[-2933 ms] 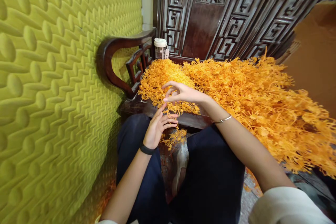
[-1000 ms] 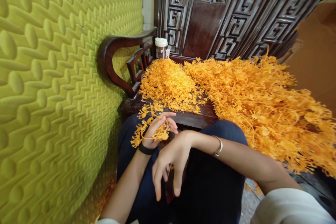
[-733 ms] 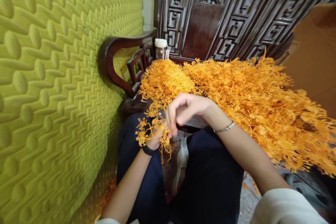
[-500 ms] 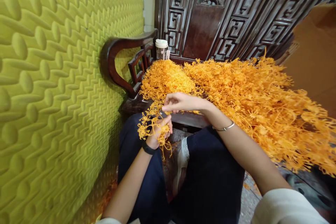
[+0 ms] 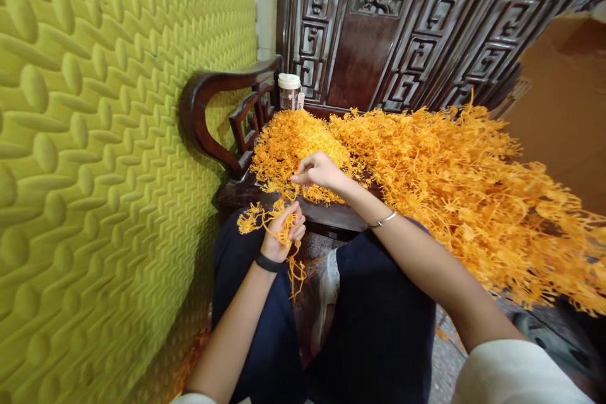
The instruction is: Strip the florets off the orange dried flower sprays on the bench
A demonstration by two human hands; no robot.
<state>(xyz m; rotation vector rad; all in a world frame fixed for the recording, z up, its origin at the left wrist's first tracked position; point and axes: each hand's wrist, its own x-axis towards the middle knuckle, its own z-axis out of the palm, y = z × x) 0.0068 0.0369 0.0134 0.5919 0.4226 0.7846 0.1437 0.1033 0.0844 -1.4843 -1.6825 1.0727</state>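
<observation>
My left hand, with a black band at the wrist, is closed around an orange branching plastic sprig. Its thin stems stick out to the left and dangle below the fist. Just above and to the right, my right hand is bent in a pinch at the sprig's upper end; the fingertips hide exactly what part they grip. Behind the hands lies a mound of short orange pieces on the dark wooden bench. A much larger heap of long orange sprigs spreads to the right.
A clear cup with a white lid stands at the back of the bench. The curved armrest and a yellow padded wall bound the left side. At right is a brown cardboard box. Orange scraps lie on the floor.
My left fingers have curled more tightly around the sprig. My right hand has risen slightly and tilted, fingertips pinched. The sprig's loose stems have shifted left and down.
</observation>
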